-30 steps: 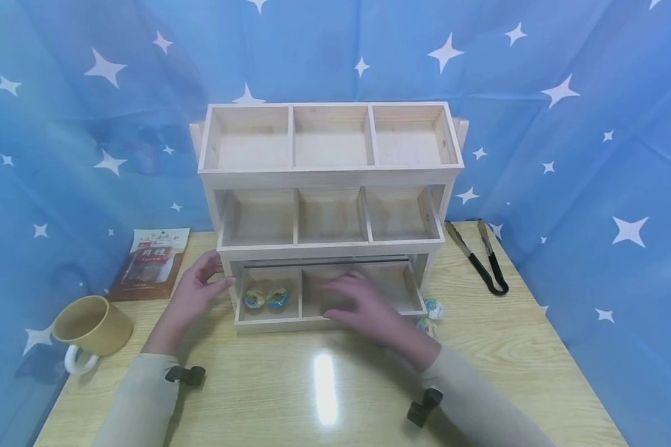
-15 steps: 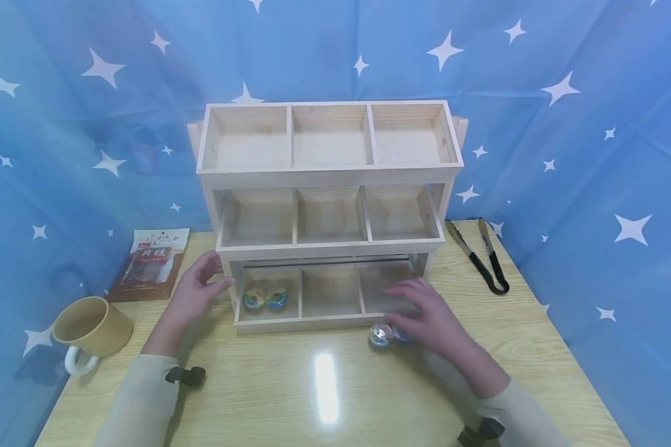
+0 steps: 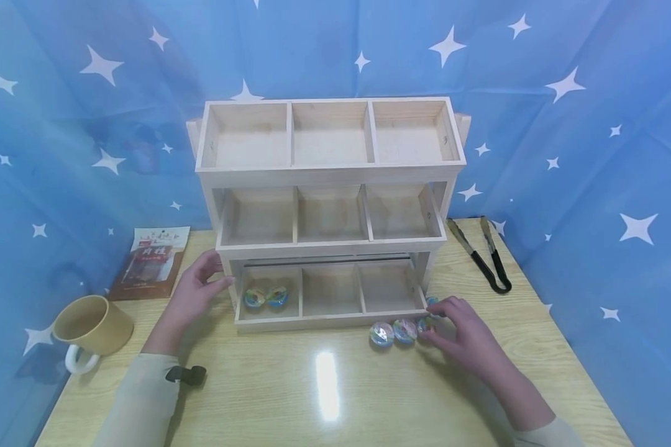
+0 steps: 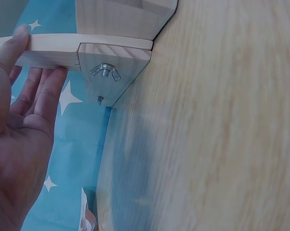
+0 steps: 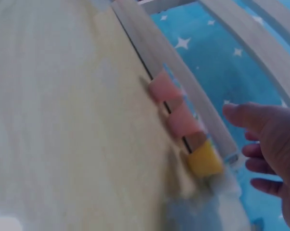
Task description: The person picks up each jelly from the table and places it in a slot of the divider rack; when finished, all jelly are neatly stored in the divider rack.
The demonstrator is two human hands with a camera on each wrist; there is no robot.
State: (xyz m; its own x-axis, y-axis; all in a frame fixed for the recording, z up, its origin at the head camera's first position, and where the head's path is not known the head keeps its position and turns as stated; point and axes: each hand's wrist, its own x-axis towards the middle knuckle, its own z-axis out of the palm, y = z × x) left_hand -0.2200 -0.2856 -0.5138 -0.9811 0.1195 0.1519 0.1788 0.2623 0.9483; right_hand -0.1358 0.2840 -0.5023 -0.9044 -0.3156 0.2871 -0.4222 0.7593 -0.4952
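Observation:
A three-tier wooden rack [image 3: 330,176] stands at the back of the table. My left hand [image 3: 198,288] grips its left side post; in the left wrist view the thumb lies on one face of the wood [image 4: 53,44] and the fingers on the other. Two small lidded cups [image 3: 277,297] sit in the bottom tray's left compartment. Along the tray's front right edge are several more, pink cups [image 5: 165,87] and a yellow cup [image 5: 205,159] among them. Over the right end of this row is my right hand [image 3: 470,338], thumb and fingers spread, nothing gripped. It partly hides the cups there.
Metal tongs with black handles [image 3: 492,273] lie right of the rack. On the left are a tan mug [image 3: 97,326] with a white handle and a brown-and-white packet [image 3: 151,264]. Blue star-patterned cloth [image 3: 565,155] hangs behind and at the sides.
My right hand has moved right from over the bottom tray to the cups at its front right corner, uncovering the tray's middle and right compartments. The left hand stays on the rack.

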